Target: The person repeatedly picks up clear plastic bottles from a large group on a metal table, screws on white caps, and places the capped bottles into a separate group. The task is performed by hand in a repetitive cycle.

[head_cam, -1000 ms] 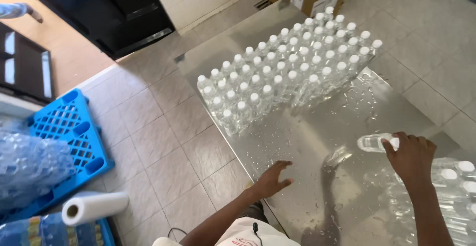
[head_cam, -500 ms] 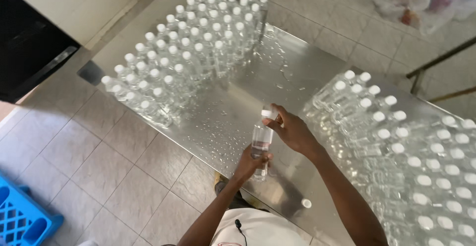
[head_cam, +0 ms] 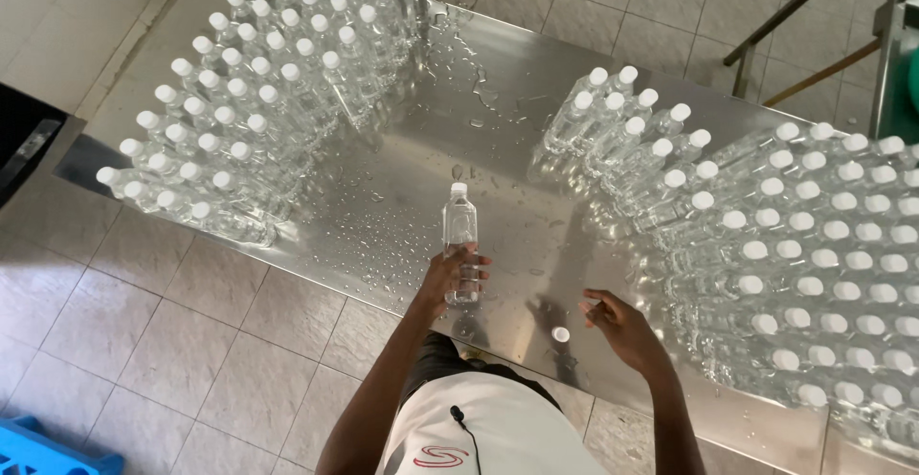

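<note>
My left hand [head_cam: 452, 279] grips a clear plastic water bottle [head_cam: 459, 229] with a white cap, held upright over the wet steel table [head_cam: 498, 121]. My right hand [head_cam: 622, 327] hovers low over the table to the right, fingers loosely spread and holding nothing. A loose white cap [head_cam: 561, 334] lies on the table just left of that hand. A large block of capped bottles [head_cam: 258, 92] stands at the left, and another block [head_cam: 795, 236] fills the right side.
Water drops cover the steel table. Grey tiled floor [head_cam: 191, 341] lies below and left of it. A blue plastic crate corner [head_cam: 48, 446] shows at the bottom left. A metal frame [head_cam: 795, 15] stands at the top right.
My right hand has let go of the bottle's top and dropped to the table near the loose cap. My left hand keeps hold of the bottle. The view shifted toward the right bottle block.
</note>
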